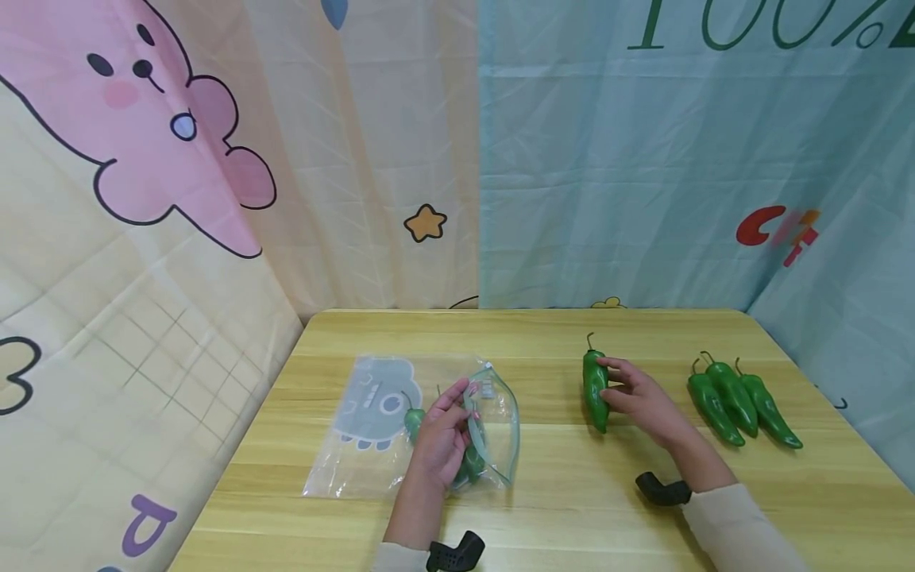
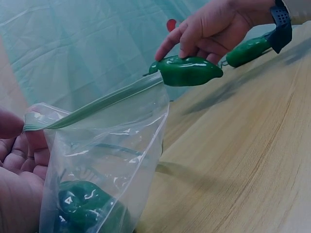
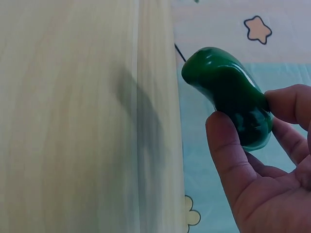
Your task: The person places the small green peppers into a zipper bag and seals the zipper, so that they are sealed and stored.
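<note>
My right hand [image 1: 646,405] pinches a green chili pepper [image 1: 595,389] between thumb and fingers, its curved stem pointing away from me. In the right wrist view the pepper [image 3: 226,90] is lifted, its shadow on the wood. A clear zip bag [image 1: 332,469] with a green seal strip and a grey printed patch lies left of centre. At its mouth, my left hand [image 1: 439,445] holds the edge between thumb and fingers, with the opening spread to the right. Green peppers [image 1: 468,465] show through the plastic, partly hidden behind that hand.
Three more green peppers [image 1: 729,397] lie side by side on the right of the wooden table [image 1: 557,508], stems away from me. Printed curtains [image 1: 372,159] hang behind the table's far edge and along both sides.
</note>
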